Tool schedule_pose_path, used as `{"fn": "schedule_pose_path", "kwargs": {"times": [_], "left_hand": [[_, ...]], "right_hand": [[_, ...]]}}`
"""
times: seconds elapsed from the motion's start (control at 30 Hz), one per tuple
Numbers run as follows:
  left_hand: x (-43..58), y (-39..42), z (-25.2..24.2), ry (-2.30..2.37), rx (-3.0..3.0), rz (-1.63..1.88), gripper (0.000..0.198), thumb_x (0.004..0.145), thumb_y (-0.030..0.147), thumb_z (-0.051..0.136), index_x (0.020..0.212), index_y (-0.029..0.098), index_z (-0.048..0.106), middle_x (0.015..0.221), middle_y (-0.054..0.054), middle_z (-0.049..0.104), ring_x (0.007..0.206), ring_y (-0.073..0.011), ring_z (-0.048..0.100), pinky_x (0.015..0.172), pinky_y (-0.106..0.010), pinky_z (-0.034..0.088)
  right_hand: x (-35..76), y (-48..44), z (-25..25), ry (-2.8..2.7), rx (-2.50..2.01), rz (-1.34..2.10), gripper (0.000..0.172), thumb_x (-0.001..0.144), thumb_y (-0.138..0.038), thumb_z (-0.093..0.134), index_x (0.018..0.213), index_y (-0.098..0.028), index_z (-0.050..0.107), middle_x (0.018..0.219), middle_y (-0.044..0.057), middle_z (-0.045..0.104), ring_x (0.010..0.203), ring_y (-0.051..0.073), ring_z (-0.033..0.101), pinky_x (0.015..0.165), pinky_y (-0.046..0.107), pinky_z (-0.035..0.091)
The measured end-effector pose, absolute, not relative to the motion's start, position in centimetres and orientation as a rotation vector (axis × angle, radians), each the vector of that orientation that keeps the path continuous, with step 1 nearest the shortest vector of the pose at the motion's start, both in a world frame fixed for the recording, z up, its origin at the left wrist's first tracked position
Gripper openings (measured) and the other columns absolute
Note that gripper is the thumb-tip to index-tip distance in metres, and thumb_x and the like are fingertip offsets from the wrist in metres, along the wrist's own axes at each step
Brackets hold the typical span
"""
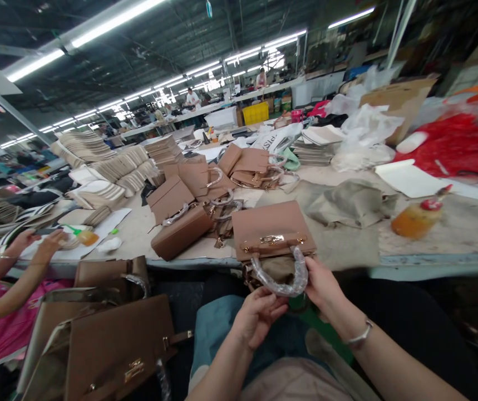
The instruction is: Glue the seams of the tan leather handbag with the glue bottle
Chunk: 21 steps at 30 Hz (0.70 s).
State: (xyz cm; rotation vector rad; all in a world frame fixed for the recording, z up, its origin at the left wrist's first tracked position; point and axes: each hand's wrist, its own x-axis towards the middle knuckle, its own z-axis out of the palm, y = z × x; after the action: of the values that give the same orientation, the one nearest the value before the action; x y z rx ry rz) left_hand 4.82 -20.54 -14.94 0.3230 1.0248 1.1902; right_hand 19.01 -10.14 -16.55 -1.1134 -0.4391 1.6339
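Note:
A tan leather handbag (271, 227) with gold hardware lies at the table's near edge, its plastic-wrapped handle (281, 284) hanging toward me. My right hand (323, 287) grips the right end of that handle. My left hand (257, 318) is closed in a pinch at the wrapped handle's lower left part, fingers pressed on the plastic. Both hands are just below the table edge, over my lap.
Several more tan handbags (180, 231) lie on the table, with others stacked in a box (109, 340) at lower left. An orange glue bottle (416, 218) lies right, grey cloth (347, 203) beside it. A co-worker's hands (38, 245) work at left. Stacks of cut panels (109, 167) stand behind.

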Motion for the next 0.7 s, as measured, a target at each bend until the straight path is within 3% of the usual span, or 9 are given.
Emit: {"fn": "schedule_pose_path", "kwargs": {"times": [0.1, 0.17, 0.3, 0.33, 0.4, 0.5, 0.57, 0.7], "left_hand": [[2.1, -21.9, -15.5, 1.422, 0.403, 1.311, 0.041, 0.060, 0.038, 0.085, 0.081, 0.015, 0.060, 0.075, -0.003, 0.060, 0.071, -0.0164, 0.060, 0.067, -0.027, 0.051], [0.4, -22.2, -15.6, 1.610, 0.483, 1.429, 0.038, 0.064, 0.038, 0.084, 0.080, 0.017, 0.057, 0.074, 0.001, 0.054, 0.070, -0.0126, 0.054, 0.065, -0.022, 0.047], [-1.7, -21.5, -15.3, 2.015, 0.872, 1.408, 0.053, 0.066, 0.037, 0.080, 0.109, 0.017, 0.058, 0.115, -0.011, 0.058, 0.101, -0.0224, 0.058, 0.077, -0.028, 0.050], [-1.8, -21.0, -15.2, 2.021, 0.924, 1.300, 0.060, 0.065, 0.037, 0.080, 0.115, 0.016, 0.057, 0.120, -0.013, 0.058, 0.102, -0.0245, 0.058, 0.077, -0.030, 0.050], [-1.6, -20.1, -15.4, 1.866, 0.884, 1.056, 0.061, 0.063, 0.035, 0.081, 0.116, 0.015, 0.058, 0.110, -0.013, 0.064, 0.090, -0.0238, 0.062, 0.072, -0.030, 0.050], [-0.8, -18.8, -15.7, 1.597, 0.714, 0.845, 0.030, 0.070, 0.030, 0.073, 0.093, 0.013, 0.065, 0.076, -0.008, 0.068, 0.065, -0.0190, 0.062, 0.058, -0.026, 0.047], [-0.2, -18.3, -15.8, 1.505, 0.634, 0.808, 0.015, 0.072, 0.025, 0.065, 0.079, 0.012, 0.064, 0.070, -0.009, 0.067, 0.059, -0.0171, 0.062, 0.053, -0.024, 0.046], [0.8, -17.8, -15.3, 1.300, 0.514, 0.755, 0.017, 0.069, 0.020, 0.056, 0.076, 0.008, 0.065, 0.070, -0.012, 0.068, 0.057, -0.0164, 0.064, 0.053, -0.023, 0.050]], "right_hand": [[19.5, -9.8, -16.6, -0.431, -1.092, 1.648, 0.015, 0.077, -0.015, 0.066, 0.090, -0.015, 0.057, 0.075, -0.002, 0.059, 0.062, 0.011, 0.057, 0.056, 0.023, 0.051], [19.7, -9.7, -16.7, -0.435, -1.081, 1.651, 0.021, 0.072, -0.017, 0.068, 0.089, -0.017, 0.056, 0.075, -0.002, 0.060, 0.063, 0.012, 0.058, 0.055, 0.023, 0.051], [19.6, -9.7, -16.7, -0.474, -1.091, 1.644, 0.029, 0.065, -0.023, 0.072, 0.089, -0.021, 0.056, 0.075, -0.001, 0.062, 0.064, 0.016, 0.061, 0.050, 0.024, 0.052], [19.6, -9.7, -16.6, -0.492, -1.094, 1.643, 0.030, 0.064, -0.023, 0.072, 0.089, -0.022, 0.056, 0.077, -0.001, 0.064, 0.067, 0.017, 0.063, 0.051, 0.024, 0.052], [19.5, -9.8, -16.4, -0.531, -1.095, 1.642, 0.032, 0.063, -0.025, 0.072, 0.091, -0.023, 0.057, 0.081, 0.001, 0.066, 0.073, 0.020, 0.065, 0.054, 0.027, 0.055], [19.5, -10.1, -16.1, -0.576, -1.100, 1.634, 0.033, 0.061, -0.028, 0.072, 0.089, -0.024, 0.055, 0.083, 0.002, 0.068, 0.080, 0.023, 0.067, 0.060, 0.030, 0.058], [19.4, -10.3, -15.8, -0.600, -1.106, 1.622, 0.036, 0.059, -0.030, 0.073, 0.089, -0.024, 0.054, 0.084, 0.002, 0.068, 0.081, 0.024, 0.067, 0.062, 0.031, 0.058], [19.0, -10.8, -15.8, -0.657, -1.119, 1.583, 0.041, 0.059, -0.032, 0.069, 0.096, -0.023, 0.056, 0.092, 0.003, 0.070, 0.086, 0.025, 0.067, 0.069, 0.033, 0.058]]}}
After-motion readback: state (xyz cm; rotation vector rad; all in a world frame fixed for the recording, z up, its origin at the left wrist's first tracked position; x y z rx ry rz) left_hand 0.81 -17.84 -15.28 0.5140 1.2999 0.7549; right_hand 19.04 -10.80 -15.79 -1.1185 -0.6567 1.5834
